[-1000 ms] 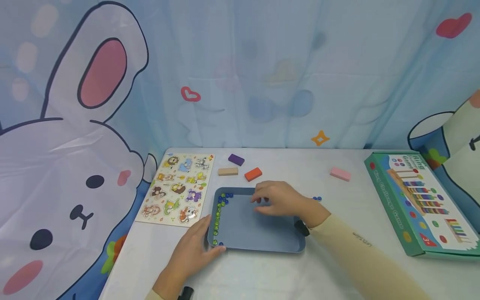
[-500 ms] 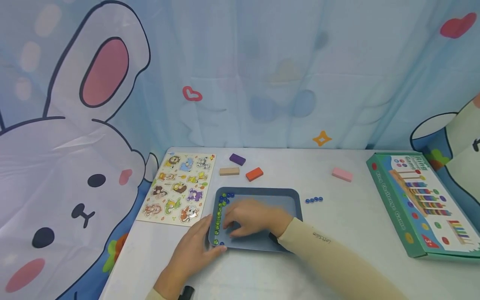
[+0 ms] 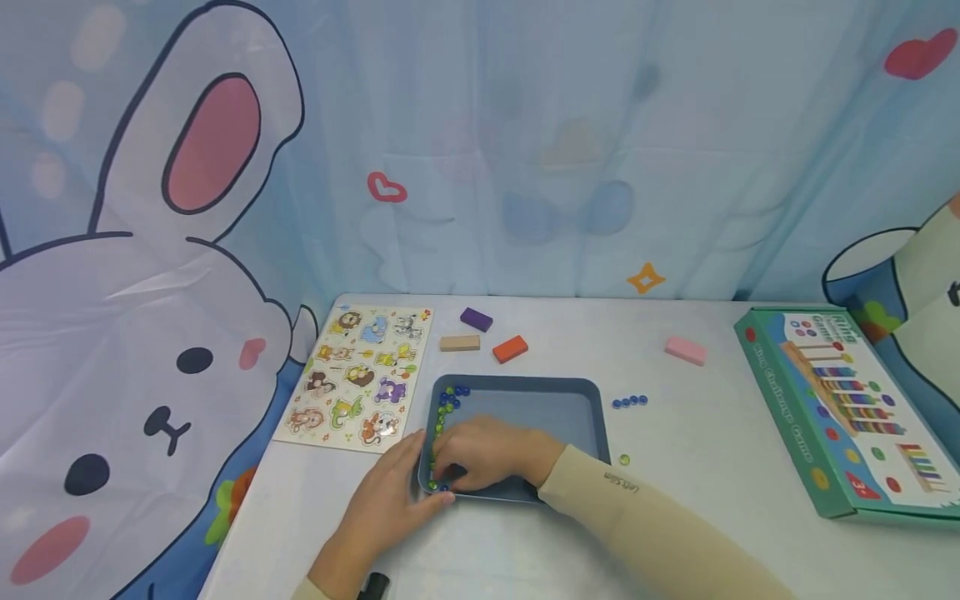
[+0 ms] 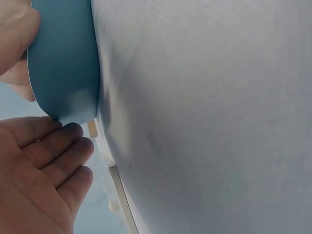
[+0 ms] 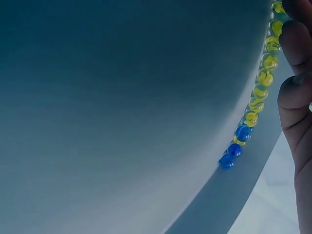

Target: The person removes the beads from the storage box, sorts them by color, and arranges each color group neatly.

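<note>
A shallow blue-grey tray (image 3: 547,404) lies on the table. Along its left side runs a line of yellow-green glass marbles (image 5: 264,78), with several blue marbles (image 5: 227,161) at the far end. My right hand (image 3: 489,454) reaches down inside the tray at the near left, fingers bent, fingertips right at the marbles. Whether they pinch one I cannot tell. My left hand (image 3: 386,504) rests against the tray's near left corner, fingers straight along the left side, thumb by the front rim. The left wrist view shows those fingers (image 4: 61,156) extended at the tray wall (image 4: 68,58).
Right of the tray lie a row of blue marbles (image 3: 630,402) and one green marble (image 3: 625,459). Behind it are purple (image 3: 476,319), tan (image 3: 460,343), orange (image 3: 510,349) and pink (image 3: 686,350) blocks. An animal puzzle board (image 3: 360,375) lies left, a game box (image 3: 847,408) right.
My right hand has moved left and nearer from the tray's right half to the marbles at its near left. The marbles right of the tray have come into sight. My left hand stays put.
</note>
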Action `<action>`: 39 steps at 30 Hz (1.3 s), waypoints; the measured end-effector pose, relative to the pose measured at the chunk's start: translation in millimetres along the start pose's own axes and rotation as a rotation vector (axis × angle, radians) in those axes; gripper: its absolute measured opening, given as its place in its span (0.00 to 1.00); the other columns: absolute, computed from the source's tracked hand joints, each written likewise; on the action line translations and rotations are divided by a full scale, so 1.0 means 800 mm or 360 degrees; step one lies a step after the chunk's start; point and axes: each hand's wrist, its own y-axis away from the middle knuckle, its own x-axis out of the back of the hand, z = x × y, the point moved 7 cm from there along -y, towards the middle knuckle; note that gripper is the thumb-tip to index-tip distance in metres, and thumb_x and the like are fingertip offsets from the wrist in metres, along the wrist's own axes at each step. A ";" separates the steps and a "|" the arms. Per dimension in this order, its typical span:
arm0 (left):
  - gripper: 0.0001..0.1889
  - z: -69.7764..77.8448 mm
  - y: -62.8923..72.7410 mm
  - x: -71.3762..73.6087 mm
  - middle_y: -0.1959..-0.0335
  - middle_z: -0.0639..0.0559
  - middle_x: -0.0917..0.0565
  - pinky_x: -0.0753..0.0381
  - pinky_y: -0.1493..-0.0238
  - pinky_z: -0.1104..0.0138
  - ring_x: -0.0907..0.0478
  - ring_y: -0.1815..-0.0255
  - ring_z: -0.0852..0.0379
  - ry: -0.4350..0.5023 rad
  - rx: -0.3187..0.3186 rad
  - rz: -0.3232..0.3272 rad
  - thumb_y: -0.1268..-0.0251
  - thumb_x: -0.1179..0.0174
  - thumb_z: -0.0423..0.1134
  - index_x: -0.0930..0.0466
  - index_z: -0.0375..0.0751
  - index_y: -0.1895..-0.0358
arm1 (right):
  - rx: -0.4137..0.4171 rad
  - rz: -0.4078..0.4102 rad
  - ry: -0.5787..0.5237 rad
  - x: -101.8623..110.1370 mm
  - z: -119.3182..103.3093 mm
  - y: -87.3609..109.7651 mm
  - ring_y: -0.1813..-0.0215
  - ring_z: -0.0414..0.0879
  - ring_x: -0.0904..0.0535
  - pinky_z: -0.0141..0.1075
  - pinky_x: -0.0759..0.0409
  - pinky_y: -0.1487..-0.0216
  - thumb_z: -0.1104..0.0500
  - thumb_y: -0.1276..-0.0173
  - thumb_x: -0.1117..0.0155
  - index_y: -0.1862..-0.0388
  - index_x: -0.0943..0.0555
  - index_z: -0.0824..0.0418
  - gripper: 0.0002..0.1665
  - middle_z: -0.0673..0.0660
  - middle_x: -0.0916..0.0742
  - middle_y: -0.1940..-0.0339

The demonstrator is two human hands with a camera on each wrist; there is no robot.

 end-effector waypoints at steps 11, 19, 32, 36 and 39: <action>0.58 0.001 0.000 0.001 0.19 0.46 0.32 0.31 0.19 0.47 0.34 0.19 0.44 -0.0013 -0.0007 0.0008 0.44 0.31 0.73 0.40 0.43 0.17 | -0.0009 -0.0068 0.0002 -0.006 -0.002 -0.004 0.65 0.26 0.24 0.17 0.25 0.65 0.53 0.35 0.21 0.57 0.08 0.42 0.09 0.35 0.12 0.63; 0.57 0.004 0.002 0.001 0.19 0.44 0.31 0.31 0.20 0.46 0.33 0.19 0.43 -0.0005 -0.0029 0.0022 0.44 0.30 0.72 0.39 0.41 0.18 | -0.0016 -0.0085 0.0006 -0.011 -0.001 -0.007 0.66 0.25 0.25 0.18 0.24 0.64 0.53 0.36 0.21 0.58 0.09 0.42 0.08 0.35 0.13 0.64; 0.58 0.003 0.000 0.004 0.19 0.46 0.31 0.31 0.19 0.48 0.33 0.19 0.44 -0.0016 -0.0055 0.0053 0.45 0.29 0.71 0.40 0.42 0.18 | -0.0127 0.0026 -0.0229 0.004 0.026 0.007 0.65 0.28 0.24 0.18 0.25 0.64 0.53 0.35 0.23 0.59 0.10 0.45 0.06 0.36 0.15 0.66; 0.58 0.003 0.000 0.003 0.19 0.47 0.31 0.31 0.19 0.48 0.33 0.19 0.44 -0.0011 -0.0051 0.0050 0.46 0.29 0.72 0.40 0.41 0.18 | -0.0123 0.0102 -0.0312 0.019 0.032 0.017 0.65 0.30 0.23 0.19 0.24 0.64 0.53 0.34 0.24 0.59 0.10 0.47 0.05 0.38 0.15 0.66; 0.59 0.002 0.000 0.003 0.19 0.47 0.32 0.31 0.19 0.48 0.34 0.19 0.44 -0.0015 -0.0035 0.0040 0.46 0.30 0.73 0.40 0.42 0.17 | -0.0116 0.0163 -0.0357 0.033 0.035 0.024 0.65 0.33 0.22 0.19 0.25 0.65 0.54 0.33 0.25 0.59 0.10 0.48 0.05 0.40 0.15 0.67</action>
